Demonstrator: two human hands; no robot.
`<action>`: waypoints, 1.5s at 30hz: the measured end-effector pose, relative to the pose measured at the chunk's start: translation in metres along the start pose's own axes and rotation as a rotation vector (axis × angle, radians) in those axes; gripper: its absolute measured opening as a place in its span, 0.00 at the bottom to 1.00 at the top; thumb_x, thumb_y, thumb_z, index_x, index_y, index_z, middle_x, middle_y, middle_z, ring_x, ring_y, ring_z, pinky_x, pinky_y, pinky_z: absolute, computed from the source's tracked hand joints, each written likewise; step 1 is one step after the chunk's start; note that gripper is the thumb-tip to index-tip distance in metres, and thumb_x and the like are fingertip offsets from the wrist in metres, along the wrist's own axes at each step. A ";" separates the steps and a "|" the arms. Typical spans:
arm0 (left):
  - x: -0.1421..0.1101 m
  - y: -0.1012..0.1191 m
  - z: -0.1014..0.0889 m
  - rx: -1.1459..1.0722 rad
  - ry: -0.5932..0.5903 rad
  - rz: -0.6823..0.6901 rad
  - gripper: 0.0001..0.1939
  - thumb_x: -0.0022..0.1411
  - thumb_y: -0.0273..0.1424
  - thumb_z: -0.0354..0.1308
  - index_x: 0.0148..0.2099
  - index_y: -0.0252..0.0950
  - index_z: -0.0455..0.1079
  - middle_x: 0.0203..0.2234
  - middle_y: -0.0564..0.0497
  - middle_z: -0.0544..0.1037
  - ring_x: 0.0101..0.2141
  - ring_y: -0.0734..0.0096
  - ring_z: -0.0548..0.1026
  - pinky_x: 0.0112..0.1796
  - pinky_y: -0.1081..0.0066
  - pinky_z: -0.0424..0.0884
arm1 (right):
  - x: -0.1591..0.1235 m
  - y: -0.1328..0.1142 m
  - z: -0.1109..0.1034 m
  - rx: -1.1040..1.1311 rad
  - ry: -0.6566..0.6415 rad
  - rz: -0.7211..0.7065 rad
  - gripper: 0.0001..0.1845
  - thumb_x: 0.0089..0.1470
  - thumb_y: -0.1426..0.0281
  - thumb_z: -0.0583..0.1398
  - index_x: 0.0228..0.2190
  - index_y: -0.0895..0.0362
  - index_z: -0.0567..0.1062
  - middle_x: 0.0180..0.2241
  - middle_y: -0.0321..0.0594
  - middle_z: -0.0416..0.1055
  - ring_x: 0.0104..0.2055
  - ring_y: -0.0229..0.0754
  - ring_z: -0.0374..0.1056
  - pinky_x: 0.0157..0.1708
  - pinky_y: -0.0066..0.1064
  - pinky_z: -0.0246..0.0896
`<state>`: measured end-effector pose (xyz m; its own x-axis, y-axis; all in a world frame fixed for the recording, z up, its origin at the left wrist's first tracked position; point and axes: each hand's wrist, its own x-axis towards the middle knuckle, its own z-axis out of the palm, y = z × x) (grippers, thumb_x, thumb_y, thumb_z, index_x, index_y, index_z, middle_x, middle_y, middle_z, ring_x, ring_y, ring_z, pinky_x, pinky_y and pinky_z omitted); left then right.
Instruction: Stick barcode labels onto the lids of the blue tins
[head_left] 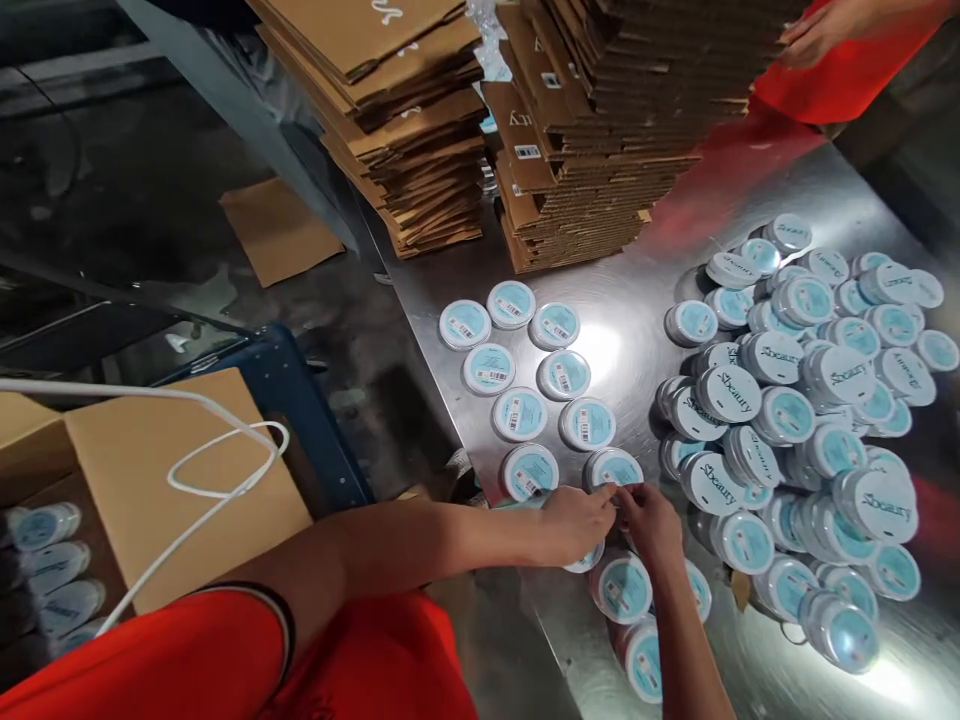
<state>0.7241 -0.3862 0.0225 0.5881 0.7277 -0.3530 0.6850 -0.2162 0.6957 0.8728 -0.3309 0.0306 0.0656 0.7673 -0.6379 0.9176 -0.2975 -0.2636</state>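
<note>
Bringing both hands together above the steel table (622, 300), the left hand (577, 525) and right hand (651, 527) meet with their fingertips (616, 497) at the lower rim of a round teal-labelled tin (615, 468); the fingers hide whether it is gripped. Other tins (520, 414) lie barcode-up in spaced rows, apparently keeping labels exposed. Flat-packed cartons (577, 170) stack beyond, cut off at the top edge.

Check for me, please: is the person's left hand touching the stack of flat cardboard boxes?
Apart. The head view shows the left hand at the near end of the round tins, with those tins and the steel table between it and the stack of flat cardboard boxes.
</note>
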 end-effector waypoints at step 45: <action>-0.009 0.049 0.039 -0.446 0.098 -0.175 0.05 0.61 0.29 0.61 0.40 0.35 0.73 0.41 0.46 0.80 0.45 0.56 0.76 0.47 0.64 0.68 | -0.033 0.109 -0.017 0.357 0.134 -0.098 0.23 0.49 0.46 0.58 0.27 0.53 0.73 0.24 0.38 0.76 0.25 0.45 0.71 0.31 0.35 0.60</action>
<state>0.7695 -0.4293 0.0355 0.4222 0.7908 -0.4431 0.5063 0.1998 0.8389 0.9771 -0.3789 0.0355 0.0563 0.8624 -0.5031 0.7297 -0.3794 -0.5688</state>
